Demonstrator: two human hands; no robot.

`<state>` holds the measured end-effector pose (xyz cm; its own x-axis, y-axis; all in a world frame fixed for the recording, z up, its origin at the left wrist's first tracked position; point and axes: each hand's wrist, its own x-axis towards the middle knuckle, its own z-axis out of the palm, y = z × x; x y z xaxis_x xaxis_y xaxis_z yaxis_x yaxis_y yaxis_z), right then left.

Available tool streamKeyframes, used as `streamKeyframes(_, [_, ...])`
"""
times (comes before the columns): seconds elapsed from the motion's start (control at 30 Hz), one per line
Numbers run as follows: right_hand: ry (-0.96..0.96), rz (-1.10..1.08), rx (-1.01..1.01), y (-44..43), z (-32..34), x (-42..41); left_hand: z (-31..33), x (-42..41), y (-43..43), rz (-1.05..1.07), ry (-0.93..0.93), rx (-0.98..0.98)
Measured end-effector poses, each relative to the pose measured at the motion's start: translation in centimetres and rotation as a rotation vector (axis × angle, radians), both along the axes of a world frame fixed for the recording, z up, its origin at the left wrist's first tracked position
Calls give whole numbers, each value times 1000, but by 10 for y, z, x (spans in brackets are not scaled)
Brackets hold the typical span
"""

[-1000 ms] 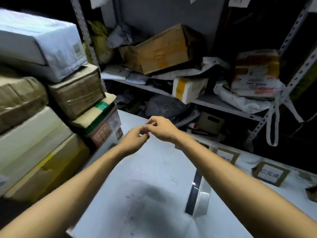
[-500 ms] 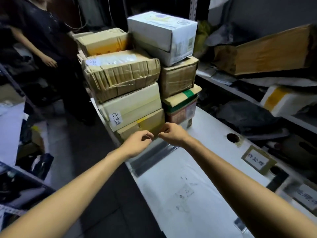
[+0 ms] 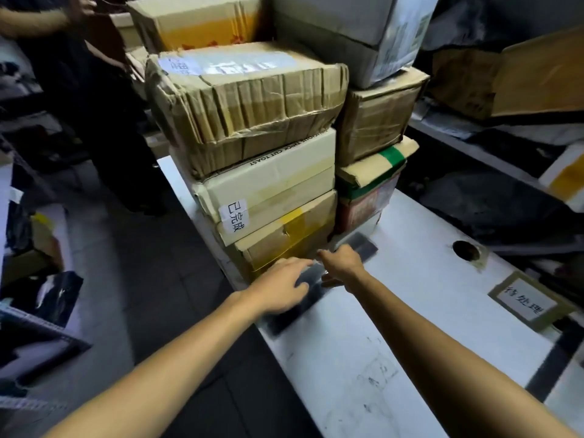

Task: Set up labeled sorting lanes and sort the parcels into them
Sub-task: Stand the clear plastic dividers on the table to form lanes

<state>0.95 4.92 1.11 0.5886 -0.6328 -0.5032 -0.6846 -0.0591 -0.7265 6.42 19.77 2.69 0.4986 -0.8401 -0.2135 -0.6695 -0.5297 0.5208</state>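
Note:
A dark, shiny tape strip [image 3: 363,246] runs diagonally across the white table [image 3: 395,327], right in front of a tall stack of cardboard parcels [image 3: 252,99]. My left hand [image 3: 281,289] lies flat on the strip's near part with its fingers stretched out. My right hand [image 3: 343,265] presses its fingertips on the strip's middle, close to the bottom box [image 3: 284,238]. A white label [image 3: 238,214] with handwritten characters is stuck on the pale box in the stack. A framed label card [image 3: 527,305] lies on the table at the right.
A second dark strip [image 3: 550,365] crosses the table at the right edge. A round cable hole [image 3: 466,250] sits near the card. A person [image 3: 79,74] stands at the upper left beside the stack. Shelves with parcels [image 3: 537,74] line the right; the dark floor lies to the left.
My view has swung left and closer to the parcel stack. Both hands, held pinched together in the air before, have come down onto the tape strip, the left one flattened out.

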Motion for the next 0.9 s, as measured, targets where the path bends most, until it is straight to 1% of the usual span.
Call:
streamKeyframes(0.03, [-17,-17,21,0,-10,6,-1,2,2,-11,0,2])
streamKeyframes(0.13, [-67,-65,76,5,-9,14,0,4,6,-49,-33,10])
streamKeyframes(0.23, [-65,-80,121,3,-7,16,-1,5,8,-84,-51,18])
streamKeyframes(0.37, [-30,-97,173,2,-3,10,-1,3,7,-81,-20,19])
streamKeyframes(0.53, [-19,-144,154,2,5,-3,8,0,2,-80,-11,49])
streamKeyframes(0.67, [-49,-203,109,-5,16,-25,17,-9,-2,-87,-17,72])
streamKeyframes(0.77, [-75,-209,81,-18,26,-43,26,-20,-13,-114,-29,67])
streamKeyframes(0.9, [-58,-157,3,-35,51,-73,40,-38,-38,-149,-41,80])
